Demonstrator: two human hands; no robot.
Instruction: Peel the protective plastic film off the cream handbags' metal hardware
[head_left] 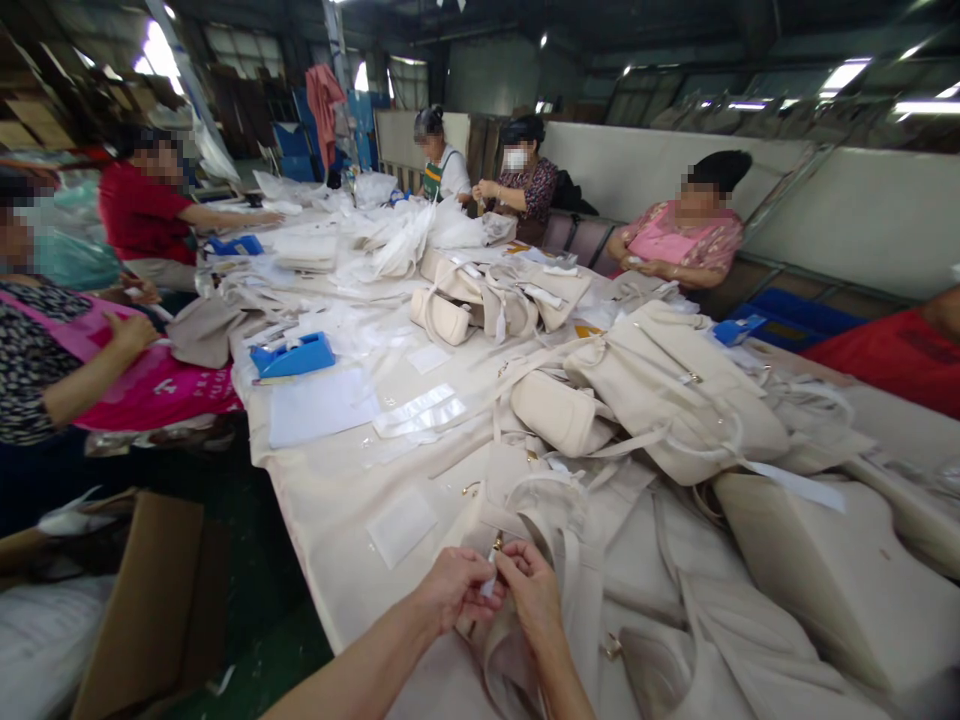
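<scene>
My left hand (456,588) and my right hand (534,590) meet over a beige handbag (517,500) near the table's front edge. Both have their fingers pinched on a small white paper wrapper (490,582). It sits just below a gold metal clasp (497,541) on the bag, and I cannot tell whether it is wrapped fully around the metal. The bag's straps lie loosely to the right of my hands. A flat white sheet (402,525) rests on the table to the left of the bag.
More beige handbags (667,390) are heaped to the right and ahead. A blue tape dispenser (294,356) stands on the table (315,500) at left, by a stack of white sheets (322,405). A cardboard box (150,600) is on the floor. Several co-workers sit around the table.
</scene>
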